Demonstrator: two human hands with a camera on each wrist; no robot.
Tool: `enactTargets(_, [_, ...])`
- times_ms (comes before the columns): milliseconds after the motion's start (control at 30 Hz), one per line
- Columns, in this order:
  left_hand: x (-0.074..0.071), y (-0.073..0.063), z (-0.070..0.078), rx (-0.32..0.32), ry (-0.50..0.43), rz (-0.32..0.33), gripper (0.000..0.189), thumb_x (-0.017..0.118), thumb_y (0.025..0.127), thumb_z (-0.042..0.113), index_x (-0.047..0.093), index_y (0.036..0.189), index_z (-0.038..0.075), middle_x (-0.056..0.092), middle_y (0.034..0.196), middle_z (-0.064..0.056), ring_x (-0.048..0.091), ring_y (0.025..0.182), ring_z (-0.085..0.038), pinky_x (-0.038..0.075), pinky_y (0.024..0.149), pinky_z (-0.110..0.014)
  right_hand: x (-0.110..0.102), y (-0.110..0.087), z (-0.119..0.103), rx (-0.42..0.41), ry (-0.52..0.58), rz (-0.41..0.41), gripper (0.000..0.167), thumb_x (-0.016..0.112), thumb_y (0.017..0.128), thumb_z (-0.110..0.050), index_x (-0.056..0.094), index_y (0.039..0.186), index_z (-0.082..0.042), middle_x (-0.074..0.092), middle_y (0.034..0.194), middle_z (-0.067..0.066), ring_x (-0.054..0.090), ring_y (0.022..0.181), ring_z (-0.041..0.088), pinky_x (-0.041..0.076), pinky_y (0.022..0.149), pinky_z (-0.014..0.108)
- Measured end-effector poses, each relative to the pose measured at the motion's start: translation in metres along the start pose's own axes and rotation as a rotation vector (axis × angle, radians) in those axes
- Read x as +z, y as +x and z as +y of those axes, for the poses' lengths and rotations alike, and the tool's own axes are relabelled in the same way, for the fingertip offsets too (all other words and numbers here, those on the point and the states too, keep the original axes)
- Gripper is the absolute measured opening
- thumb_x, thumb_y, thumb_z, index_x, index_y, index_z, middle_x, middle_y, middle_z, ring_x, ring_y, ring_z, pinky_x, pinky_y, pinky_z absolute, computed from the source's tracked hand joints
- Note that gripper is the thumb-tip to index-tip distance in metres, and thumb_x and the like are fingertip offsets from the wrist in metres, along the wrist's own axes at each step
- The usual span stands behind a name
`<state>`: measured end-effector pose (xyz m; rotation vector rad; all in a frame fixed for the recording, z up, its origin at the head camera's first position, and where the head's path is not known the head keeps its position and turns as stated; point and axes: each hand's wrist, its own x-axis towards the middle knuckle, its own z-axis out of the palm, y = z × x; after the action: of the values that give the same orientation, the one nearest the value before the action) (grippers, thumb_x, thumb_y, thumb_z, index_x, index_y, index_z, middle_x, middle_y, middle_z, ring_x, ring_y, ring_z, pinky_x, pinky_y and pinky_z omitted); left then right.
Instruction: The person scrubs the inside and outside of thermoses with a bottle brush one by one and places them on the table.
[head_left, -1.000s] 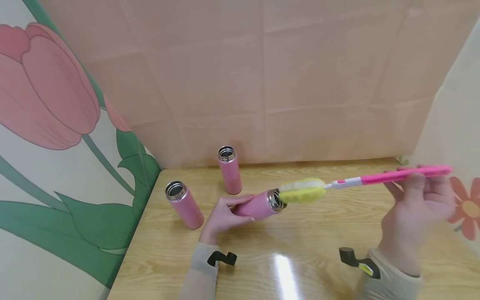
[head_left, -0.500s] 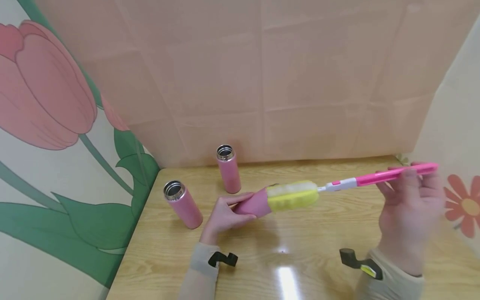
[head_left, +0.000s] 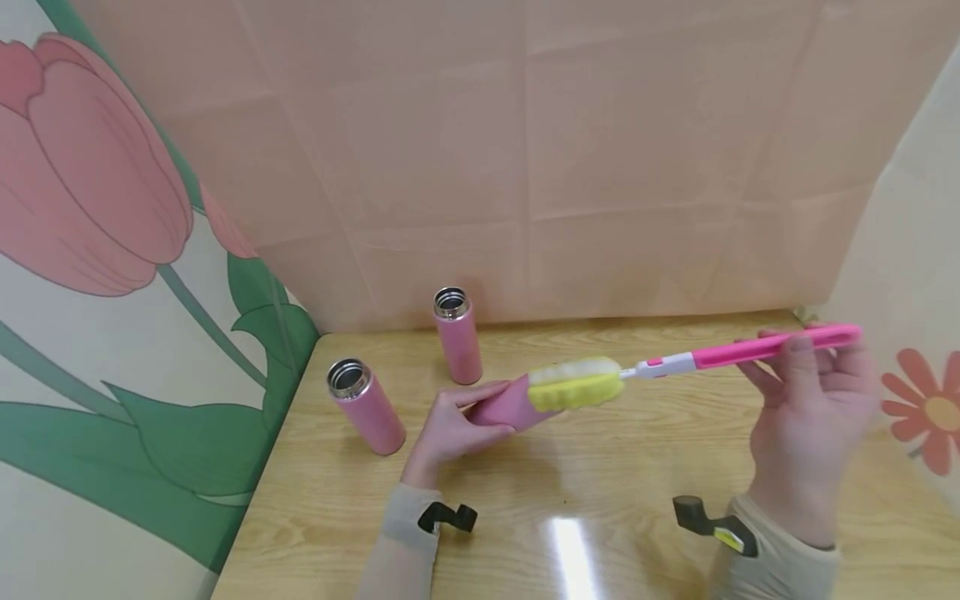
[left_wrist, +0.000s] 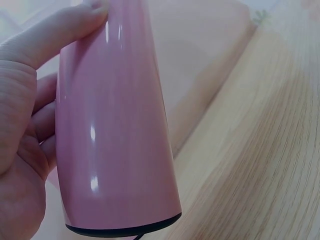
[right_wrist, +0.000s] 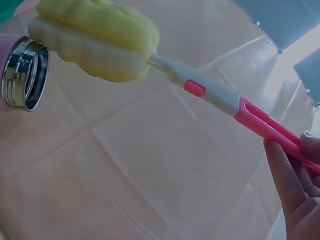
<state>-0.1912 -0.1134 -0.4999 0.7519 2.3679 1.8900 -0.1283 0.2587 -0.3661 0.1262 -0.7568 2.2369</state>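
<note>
In the head view my left hand [head_left: 455, 427] grips a pink bottle [head_left: 504, 407], tilted with its mouth to the right. Its pink body and black base fill much of the left wrist view. My right hand [head_left: 813, 408] pinches the pink handle [head_left: 772, 347] of a sponge bottle brush. The yellow and white sponge head [head_left: 573, 385] overlaps the bottle's mouth in the head view and hides it. From the right wrist, the sponge shows outside the bottle, alongside its bare metal neck [right_wrist: 25, 75].
Two more pink bottles with open metal mouths stand upright on the wooden table [head_left: 300, 533]: one bottle [head_left: 375, 417] to the left, another bottle [head_left: 460, 346] farther back. A pinkish sheet [head_left: 637, 167] hangs behind the table; a tulip-patterned wall [head_left: 105, 350] rises on the left.
My right hand and the brush have moved left. The sponge, earlier at the bottle's visible rim, now overlaps the mouth and part of the body. My left hand keeps its grip, nearly still.
</note>
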Motion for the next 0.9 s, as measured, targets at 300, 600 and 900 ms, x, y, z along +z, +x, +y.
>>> enactTargets(300, [0.0003,0.0005,0.0029,0.024,-0.004,-0.006,0.06,0.097,0.081,0.018,0.076,0.137,0.024,0.073,0.135,0.006,0.067,0.127,-0.018,0.053,0.108,-0.042,0.0023,-0.0006,0.0029,-0.026,-0.091,0.044,0.036,0.078,0.091,0.008,0.058,0.118,0.02,0.069,0.096,0.031,0.077,0.085,0.04,0.061,0.071,0.048])
enactTargets(600, [0.0008,0.0006,0.0044,0.03,-0.007,-0.009,0.061,0.097,0.08,0.013,0.076,0.137,0.02,0.073,0.137,0.005,0.066,0.129,-0.019,0.052,0.11,-0.048,0.0039,-0.0005,0.0045,-0.021,-0.092,0.048,0.037,0.08,0.09,0.006,0.058,0.116,0.02,0.07,0.094,0.03,0.077,0.085,0.039,0.061,0.071,0.049])
enactTargets(900, [0.0016,0.0006,0.0031,0.066,-0.02,-0.012,0.061,0.097,0.079,0.009,0.076,0.136,0.017,0.073,0.137,0.002,0.066,0.131,-0.021,0.05,0.112,-0.04,0.0015,0.0001,0.0083,-0.033,-0.125,0.022,0.038,0.081,0.091,0.002,0.058,0.116,0.019,0.068,0.096,0.028,0.078,0.09,0.039,0.061,0.074,0.048])
